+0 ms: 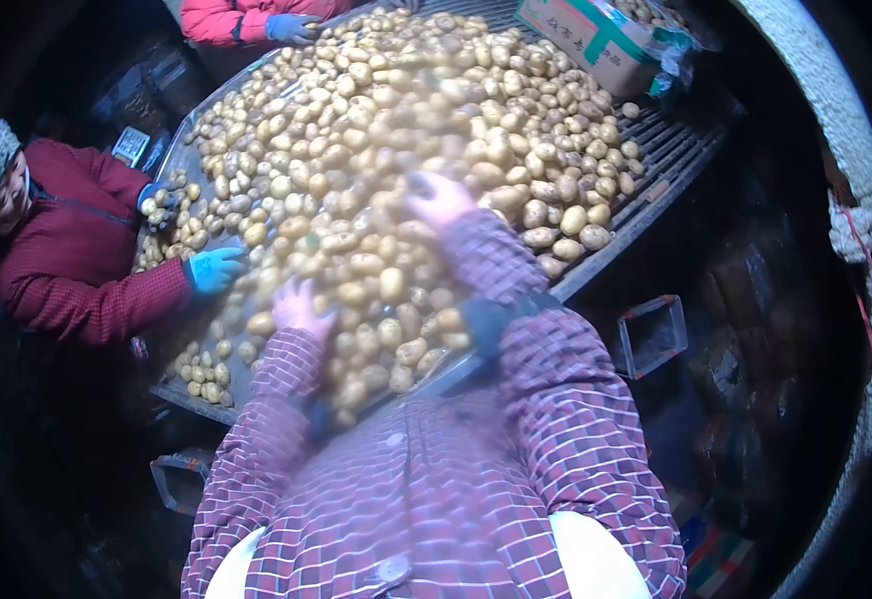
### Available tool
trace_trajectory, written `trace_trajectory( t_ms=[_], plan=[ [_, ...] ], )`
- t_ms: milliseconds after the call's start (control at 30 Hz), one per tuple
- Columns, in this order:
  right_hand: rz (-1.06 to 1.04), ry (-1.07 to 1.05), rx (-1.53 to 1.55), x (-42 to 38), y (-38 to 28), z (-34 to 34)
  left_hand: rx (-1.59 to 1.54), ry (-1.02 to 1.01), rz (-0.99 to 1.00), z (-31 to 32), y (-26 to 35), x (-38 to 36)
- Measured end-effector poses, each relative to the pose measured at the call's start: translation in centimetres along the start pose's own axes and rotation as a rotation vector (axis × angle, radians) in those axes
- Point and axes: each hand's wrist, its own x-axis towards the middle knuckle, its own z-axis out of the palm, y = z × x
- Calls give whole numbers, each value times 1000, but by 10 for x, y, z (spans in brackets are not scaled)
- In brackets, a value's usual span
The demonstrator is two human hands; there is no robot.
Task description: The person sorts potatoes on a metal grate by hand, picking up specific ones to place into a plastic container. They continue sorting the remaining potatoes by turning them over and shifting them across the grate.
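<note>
A wide heap of potatoes (391,284) covers the slatted sorting table (668,150) in front of me. My left hand (301,309) is at the near left part of the heap, fingers spread, with potatoes close around the fingertips. My right hand (441,203) reaches farther into the middle of the pile, its fingers pointing left over the potatoes. Motion blur smears these fingers and a dark patch at their tips, so I cannot tell whether they grip a potato.
A co-worker in a dark red jacket (86,235) works at the left, one blue-gloved hand (216,269) near my left hand. Another person's red sleeve (224,22) shows at the far edge. A cardboard box (591,45) stands at the back right. Potatoes (204,374) lie at the near left corner.
</note>
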Motion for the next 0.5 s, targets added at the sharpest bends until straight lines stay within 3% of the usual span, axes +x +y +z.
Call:
trace_trajectory(
  t_ms=[33, 133, 233, 300, 367, 433, 467, 500],
  plan=[
    [-80, 9, -181, 13, -7, 19, 5, -6, -8, 1, -1, 1],
    [-128, -279, -925, 45, -8, 66, -33, -19, -53, -2, 3, 3],
    [-130, -207, -516, 48, 16, 49, -58, -14, -72, -1, 4, 3],
    [157, -179, 422, 25, 10, 7, -52, 24, -38, 5, -1, 5],
    [357, -37, 1182, -2, -18, -39, -40, -64, -63, -7, 3, 6],
    [439, 2, 829, -1, -7, -52, -46, -48, -61, -3, 1, 6],
    [278, -15, 334, -12, -3, -56, -73, -22, -42, -4, 0, 6],
    [104, -121, 58, -18, 6, -44, -148, 88, -12, -3, 0, 4]
  ],
)
